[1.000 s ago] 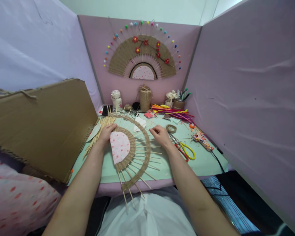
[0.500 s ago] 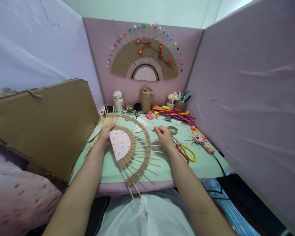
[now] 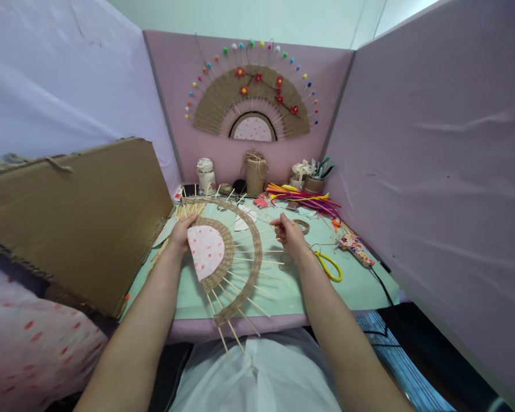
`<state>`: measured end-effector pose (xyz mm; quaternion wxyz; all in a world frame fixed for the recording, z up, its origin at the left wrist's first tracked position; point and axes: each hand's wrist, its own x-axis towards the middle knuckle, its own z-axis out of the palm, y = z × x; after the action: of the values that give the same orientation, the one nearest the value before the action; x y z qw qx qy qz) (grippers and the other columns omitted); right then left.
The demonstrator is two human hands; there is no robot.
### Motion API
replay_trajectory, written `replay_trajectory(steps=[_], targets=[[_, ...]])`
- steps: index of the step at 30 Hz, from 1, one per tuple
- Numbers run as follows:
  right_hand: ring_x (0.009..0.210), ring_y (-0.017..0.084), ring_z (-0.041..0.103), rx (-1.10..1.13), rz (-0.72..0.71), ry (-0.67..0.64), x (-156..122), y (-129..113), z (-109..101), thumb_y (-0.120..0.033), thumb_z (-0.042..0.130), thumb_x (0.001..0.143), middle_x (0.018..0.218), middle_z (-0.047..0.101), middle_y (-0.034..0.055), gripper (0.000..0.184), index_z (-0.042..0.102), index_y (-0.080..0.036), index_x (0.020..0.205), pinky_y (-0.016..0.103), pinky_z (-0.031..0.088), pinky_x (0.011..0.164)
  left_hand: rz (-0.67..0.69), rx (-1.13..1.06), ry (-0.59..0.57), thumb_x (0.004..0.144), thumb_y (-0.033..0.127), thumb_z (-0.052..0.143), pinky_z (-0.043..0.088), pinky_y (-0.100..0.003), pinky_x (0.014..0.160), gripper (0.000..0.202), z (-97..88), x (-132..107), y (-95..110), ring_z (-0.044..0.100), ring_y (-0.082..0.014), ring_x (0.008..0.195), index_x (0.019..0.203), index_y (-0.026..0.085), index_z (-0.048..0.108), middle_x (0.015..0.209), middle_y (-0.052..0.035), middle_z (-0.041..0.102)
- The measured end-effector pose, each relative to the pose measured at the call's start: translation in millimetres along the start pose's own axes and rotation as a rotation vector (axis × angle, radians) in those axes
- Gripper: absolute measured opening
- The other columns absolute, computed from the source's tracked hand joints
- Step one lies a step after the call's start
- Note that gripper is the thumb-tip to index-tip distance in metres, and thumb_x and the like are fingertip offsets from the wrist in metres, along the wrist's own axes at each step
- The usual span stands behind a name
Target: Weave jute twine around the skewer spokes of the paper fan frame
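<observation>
My left hand [image 3: 183,232] is closed on the upper left edge of a half-round fan frame, which stands tilted above the table. The fan [image 3: 228,273] has a white centre with red dots, a woven jute band round it, thin sticks spreading outward and a second woven band [image 3: 256,252] farther out. To the right of the stick ends, my right hand [image 3: 289,234] is closed in a pinch on a thin strand of twine, hard to see. A loop of twine [image 3: 286,261] shows just below that hand.
Yellow-handled scissors [image 3: 328,266] and a flowered glue gun [image 3: 357,249] lie to the right. Pipe cleaners [image 3: 304,197], a twine spool [image 3: 256,174] and a jar [image 3: 206,177] stand or lie behind. Cardboard [image 3: 77,220] rises at the left. A finished fan [image 3: 223,103] hangs on the wall.
The fan has shifted slightly left and turned a little. My right hand has turned and moved slightly right, now covering more of the scissors.
</observation>
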<state>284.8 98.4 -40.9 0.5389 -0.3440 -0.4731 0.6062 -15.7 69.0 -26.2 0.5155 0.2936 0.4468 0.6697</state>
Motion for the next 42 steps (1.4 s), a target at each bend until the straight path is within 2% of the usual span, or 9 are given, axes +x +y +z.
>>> replay_trajectory(steps=[6, 10, 13, 20, 25, 30, 35, 42], targets=[[0.042, 0.006, 0.018, -0.033, 0.025, -0.008, -0.6, -1.2, -2.6, -0.06, 0.062, 0.067, 0.049, 0.028, -0.0071, 0.043, 0.061, -0.018, 0.071, 0.022, 0.01, 0.038, 0.021, 0.008, 0.006, 0.067, 0.02, 0.067, 0.051, -0.027, 0.053, 0.011, -2.6, 2.3, -1.2, 0.062, -0.0159, 0.052, 0.075, 0.013, 0.063, 0.062, -0.0023, 0.066], [0.043, 0.005, 0.019, -0.087, 0.007, -0.037, -2.6, 1.5, -0.3, -0.047, 0.072, 0.061, 0.049, 0.028, -0.0081, 0.034, 0.066, -0.017, 0.076, 0.022, 0.011, 0.04, 0.032, -0.008, 0.022, 0.065, 0.021, 0.069, 0.05, -0.026, 0.054, 0.014, -3.6, 3.8, -2.4, 0.062, -0.0152, 0.053, 0.075, 0.014, 0.062, 0.062, -0.0012, 0.066], [0.042, 0.004, 0.018, -0.105, -0.012, -0.037, -5.3, 3.8, 3.6, -0.043, 0.072, 0.061, 0.051, 0.032, -0.0082, 0.035, 0.068, -0.017, 0.085, 0.022, 0.012, 0.041, 0.039, -0.023, 0.027, 0.064, 0.022, 0.069, 0.05, -0.026, 0.053, 0.015, -2.2, 3.5, -3.8, 0.062, -0.0147, 0.052, 0.075, 0.013, 0.062, 0.063, -0.0011, 0.066], [0.044, 0.003, 0.021, -0.216, 0.071, -0.251, -11.1, 6.5, 9.4, -0.041, 0.073, 0.06, 0.055, 0.046, -0.0054, 0.036, 0.071, -0.015, 0.085, 0.022, 0.013, 0.043, 0.043, -0.021, 0.03, 0.062, 0.022, 0.07, 0.052, -0.029, 0.057, 0.018, 4.7, 0.8, -8.5, 0.064, -0.017, 0.056, 0.075, 0.013, 0.062, 0.065, -0.0032, 0.067], [0.044, 0.005, 0.025, -0.269, 0.036, -0.168, -10.0, 5.9, 7.3, -0.044, 0.071, 0.063, 0.053, 0.044, -0.0062, 0.036, 0.07, -0.017, 0.087, 0.021, 0.018, 0.044, 0.069, -0.03, 0.071, 0.062, 0.024, 0.07, 0.051, -0.027, 0.054, 0.018, 4.3, 0.0, -6.9, 0.063, -0.0164, 0.055, 0.073, 0.013, 0.061, 0.064, -0.0026, 0.067], [0.045, 0.005, 0.025, -0.276, 0.021, -0.173, -13.7, 1.1, 6.9, -0.045, 0.068, 0.066, 0.054, 0.044, -0.0057, 0.039, 0.07, -0.018, 0.094, 0.021, 0.02, 0.044, 0.074, -0.026, 0.053, 0.062, 0.027, 0.07, 0.052, -0.03, 0.061, 0.021, -0.3, 3.0, -5.2, 0.064, -0.0176, 0.06, 0.075, 0.014, 0.062, 0.068, -0.0034, 0.068], [0.046, 0.006, 0.022, -0.216, 0.001, -0.145, -15.0, -1.5, 8.8, -0.043, 0.069, 0.064, 0.052, 0.042, -0.0064, 0.036, 0.07, -0.017, 0.088, 0.023, 0.018, 0.045, 0.103, 0.002, 0.053, 0.062, 0.029, 0.07, 0.052, -0.033, 0.068, 0.021, -4.4, 7.9, -4.0, 0.066, -0.0209, 0.068, 0.075, 0.015, 0.062, 0.071, -0.004, 0.067], [0.047, 0.006, 0.019, -0.174, 0.004, -0.143, -12.4, -1.3, 5.8, -0.041, 0.067, 0.065, 0.051, 0.032, -0.0083, 0.035, 0.069, -0.017, 0.09, 0.023, 0.017, 0.045, 0.117, -0.003, 0.066, 0.062, 0.028, 0.07, 0.051, -0.031, 0.064, 0.017, -5.1, 8.2, -3.9, 0.063, -0.0182, 0.063, 0.071, 0.016, 0.062, 0.068, -0.0023, 0.066]])
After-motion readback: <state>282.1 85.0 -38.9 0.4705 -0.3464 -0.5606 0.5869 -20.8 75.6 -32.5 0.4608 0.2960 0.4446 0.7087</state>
